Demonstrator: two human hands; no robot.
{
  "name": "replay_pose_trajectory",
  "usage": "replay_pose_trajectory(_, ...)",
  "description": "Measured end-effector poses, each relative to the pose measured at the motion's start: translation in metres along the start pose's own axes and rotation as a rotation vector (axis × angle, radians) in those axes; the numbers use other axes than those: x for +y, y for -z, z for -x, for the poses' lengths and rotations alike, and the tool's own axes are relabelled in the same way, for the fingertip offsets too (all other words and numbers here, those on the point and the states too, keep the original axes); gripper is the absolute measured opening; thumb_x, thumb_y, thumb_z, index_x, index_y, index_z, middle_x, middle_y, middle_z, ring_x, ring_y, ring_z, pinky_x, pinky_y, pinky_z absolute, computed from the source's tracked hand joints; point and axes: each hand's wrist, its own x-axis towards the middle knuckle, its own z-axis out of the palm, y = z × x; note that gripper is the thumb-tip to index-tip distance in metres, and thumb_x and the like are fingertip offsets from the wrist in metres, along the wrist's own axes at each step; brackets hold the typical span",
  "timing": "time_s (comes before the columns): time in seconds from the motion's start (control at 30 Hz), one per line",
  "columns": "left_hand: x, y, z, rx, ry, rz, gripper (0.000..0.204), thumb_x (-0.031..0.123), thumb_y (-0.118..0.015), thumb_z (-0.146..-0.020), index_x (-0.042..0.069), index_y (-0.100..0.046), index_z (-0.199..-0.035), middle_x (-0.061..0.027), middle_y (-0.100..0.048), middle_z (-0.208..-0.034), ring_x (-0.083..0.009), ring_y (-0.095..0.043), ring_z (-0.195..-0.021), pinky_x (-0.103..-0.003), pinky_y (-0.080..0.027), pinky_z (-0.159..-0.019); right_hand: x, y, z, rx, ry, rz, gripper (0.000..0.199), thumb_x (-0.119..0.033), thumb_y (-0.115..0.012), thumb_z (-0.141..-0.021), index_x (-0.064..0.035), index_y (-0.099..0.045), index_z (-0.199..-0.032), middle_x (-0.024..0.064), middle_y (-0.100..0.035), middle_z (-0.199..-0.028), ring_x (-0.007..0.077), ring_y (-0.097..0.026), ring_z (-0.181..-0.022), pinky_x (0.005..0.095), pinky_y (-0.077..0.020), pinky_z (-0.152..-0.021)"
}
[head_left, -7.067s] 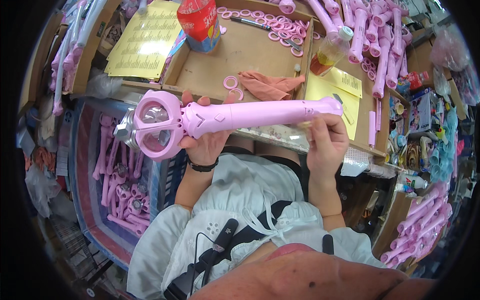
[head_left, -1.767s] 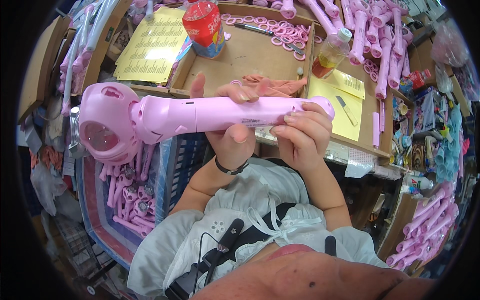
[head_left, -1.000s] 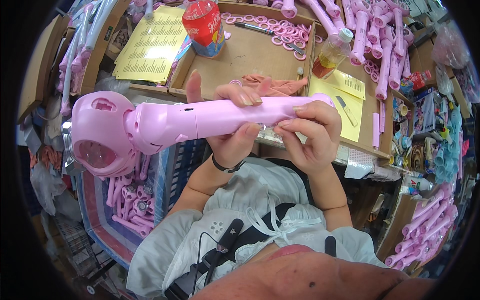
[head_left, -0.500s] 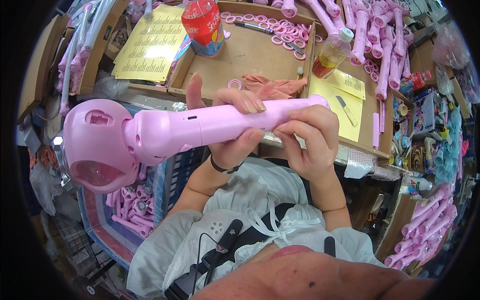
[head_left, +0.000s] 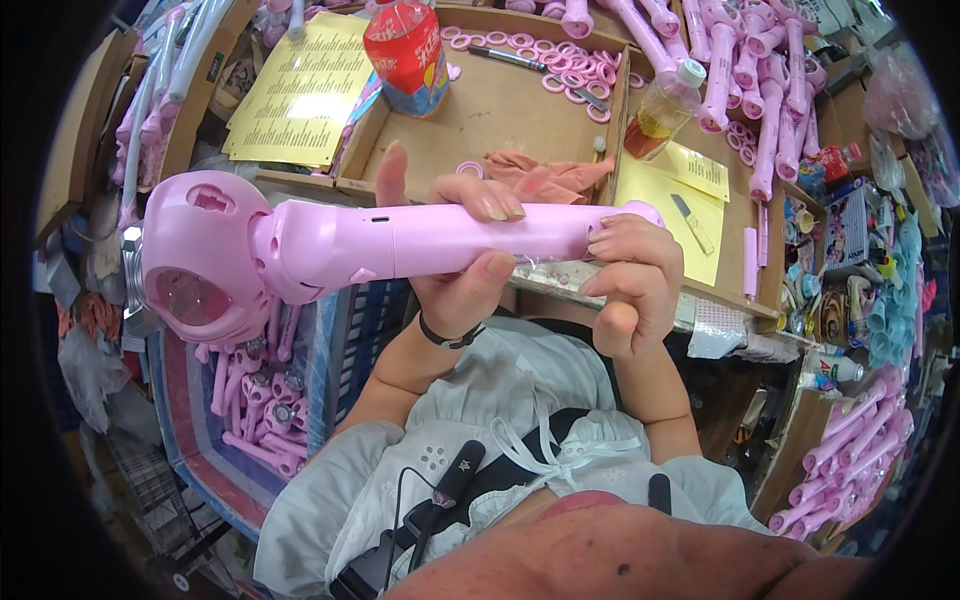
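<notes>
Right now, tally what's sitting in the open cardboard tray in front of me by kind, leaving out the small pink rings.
Red-labelled bottle: 1
Clear bottle of amber liquid: 1
Crumpled salmon cloth: 1
Dark pen: 1
Total: 4

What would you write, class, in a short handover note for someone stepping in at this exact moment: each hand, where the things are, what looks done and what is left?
Left hand: wrapped around the middle of the pink toy wand, thumb underneath, index finger lifted.
Right hand: fingertips pinching the wand's handle end.
Wand: held level above the lap, round head to the left, in front of the cardboard tray.
Nearby: pink rings and an orange cloth in the tray; more pink wands in the bin at lower left.
Done: wand body looks assembled.
Left: whatever the right hand is working at the handle end; hidden by the fingers.
</notes>
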Motion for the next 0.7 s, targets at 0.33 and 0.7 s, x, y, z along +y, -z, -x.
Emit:
replay_pose_trajectory(0.33, -0.0008, 0.0019, -0.0021, -0.015, 0.011, -0.027, 0.097, 0.002, -0.065, -0.080, 0.022, 0.002, -0.148, -0.0069, -0.050, -0.098, -0.0194, -0.052, -0.091, -0.057, -0.034, -0.102, -0.0044, -0.0073, -0.0046, -0.020, -0.080, 0.121, 0.037, -0.013, -0.083, -0.065, -0.0079, -0.060, -0.093, 0.0113, -0.053, -0.106, 0.0250, -0.054, -0.095, 0.0340, -0.0466, -0.076)
replay_pose_trajectory(0.7, -0.0008, 0.0041, -0.0022, -0.100, -0.007, -0.089, 0.094, 0.007, -0.064, -0.082, 0.023, 0.000, -0.149, -0.0044, -0.046, -0.098, -0.0183, -0.050, -0.092, -0.062, -0.030, -0.103, -0.0035, -0.0077, -0.0033, -0.024, -0.082, 0.142, 0.032, -0.008, -0.082, -0.063, -0.0090, -0.058, -0.083, 0.0116, -0.054, -0.107, 0.0246, -0.055, -0.090, 0.0333, -0.0462, -0.072)
